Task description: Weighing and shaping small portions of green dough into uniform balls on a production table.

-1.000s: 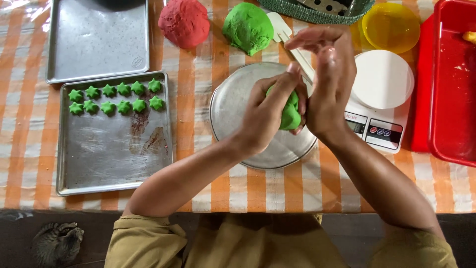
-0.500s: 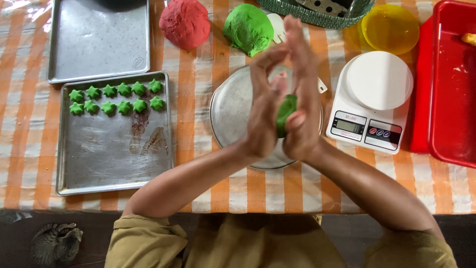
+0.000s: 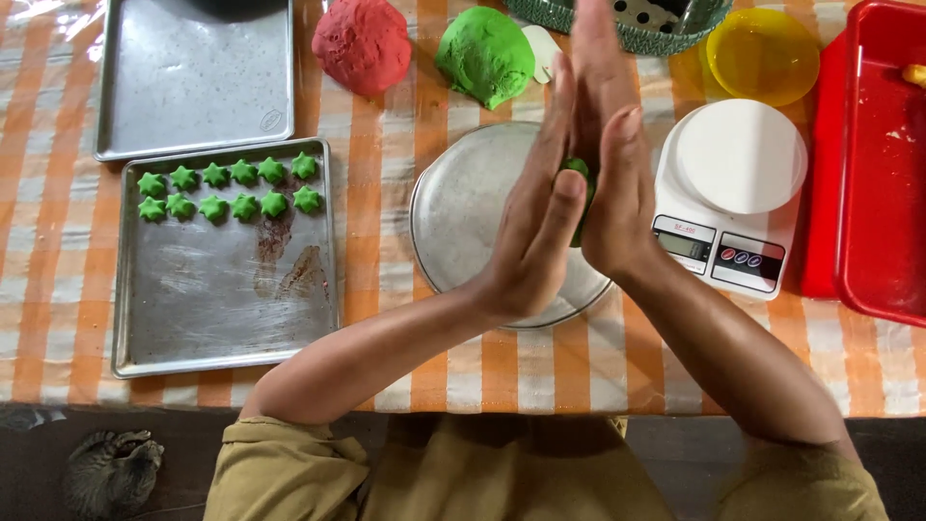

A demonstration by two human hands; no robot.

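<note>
Head view: my left hand (image 3: 535, 227) and right hand (image 3: 608, 183) press flat, palm to palm, clamping a small lump of green dough (image 3: 580, 198) upright between them, above the round metal plate (image 3: 463, 212) on the counter.

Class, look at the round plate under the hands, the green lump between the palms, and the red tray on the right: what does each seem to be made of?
Round plate: probably metal, dull silver-grey, scuffed sheen. Green lump: soft dough, matte, pressed between left hand and right hand. Red tray: likely plastic, glossy, moulded rim.
</note>
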